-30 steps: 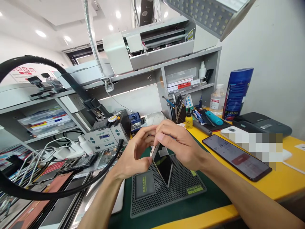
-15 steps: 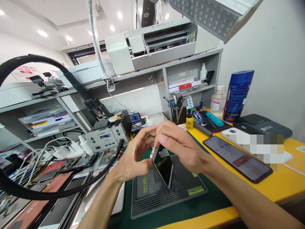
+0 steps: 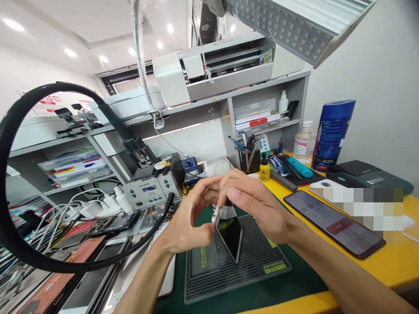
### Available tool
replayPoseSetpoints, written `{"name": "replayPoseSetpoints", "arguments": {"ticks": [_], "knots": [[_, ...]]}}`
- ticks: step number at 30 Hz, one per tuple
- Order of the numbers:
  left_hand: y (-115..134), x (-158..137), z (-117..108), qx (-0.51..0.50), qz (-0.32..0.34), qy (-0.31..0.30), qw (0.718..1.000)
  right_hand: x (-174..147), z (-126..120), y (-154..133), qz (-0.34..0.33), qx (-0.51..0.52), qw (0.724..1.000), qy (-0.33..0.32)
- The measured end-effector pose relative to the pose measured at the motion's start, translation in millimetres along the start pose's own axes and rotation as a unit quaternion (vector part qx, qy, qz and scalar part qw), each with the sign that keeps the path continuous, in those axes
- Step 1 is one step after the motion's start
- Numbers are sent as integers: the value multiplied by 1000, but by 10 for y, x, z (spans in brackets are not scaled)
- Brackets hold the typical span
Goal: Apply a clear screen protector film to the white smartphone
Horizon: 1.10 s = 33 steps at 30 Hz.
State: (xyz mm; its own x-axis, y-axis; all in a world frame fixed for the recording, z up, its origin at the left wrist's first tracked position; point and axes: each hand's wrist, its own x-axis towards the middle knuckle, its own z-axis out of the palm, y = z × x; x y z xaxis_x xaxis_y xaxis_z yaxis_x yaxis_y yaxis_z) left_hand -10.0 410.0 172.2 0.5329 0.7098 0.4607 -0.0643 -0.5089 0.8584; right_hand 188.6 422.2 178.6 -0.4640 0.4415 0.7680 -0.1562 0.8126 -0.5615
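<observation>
Between my two hands a smartphone [image 3: 231, 235] with a dark glossy screen is held tilted on its edge, its lower corner over the black perforated repair mat [image 3: 258, 248]. My left hand [image 3: 193, 218] grips the phone's left edge, thumb at the near corner and fingers curled behind the top. My right hand [image 3: 255, 203] is closed over the phone's upper end, fingers meeting those of the left. The fingertips behind the phone are hidden. Beneath the black mat lies a dark green mat [image 3: 242, 294].
A phone showing a timer [image 3: 334, 222] lies on the yellow table at right. A black hose [image 3: 5, 174] loops on the left, near a soldering station [image 3: 152, 189] and stacked phones and screens [image 3: 94, 270]. A yellow bottle [image 3: 265, 170] and tool holder [image 3: 249, 159] stand behind; an LED lamp [image 3: 294, 30] hangs above.
The whole view has shifted slightly, so things appear a little lower and further right. Both hands keep nearly the same grip on the phone.
</observation>
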Motion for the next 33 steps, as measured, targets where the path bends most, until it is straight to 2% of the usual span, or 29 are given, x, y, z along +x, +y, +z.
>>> {"name": "replayPoseSetpoints", "arguments": {"ticks": [33], "knots": [[-10, -11, -25, -8, -1, -11, 1000, 56, -32, -76, 23, -35, 999, -26]]}}
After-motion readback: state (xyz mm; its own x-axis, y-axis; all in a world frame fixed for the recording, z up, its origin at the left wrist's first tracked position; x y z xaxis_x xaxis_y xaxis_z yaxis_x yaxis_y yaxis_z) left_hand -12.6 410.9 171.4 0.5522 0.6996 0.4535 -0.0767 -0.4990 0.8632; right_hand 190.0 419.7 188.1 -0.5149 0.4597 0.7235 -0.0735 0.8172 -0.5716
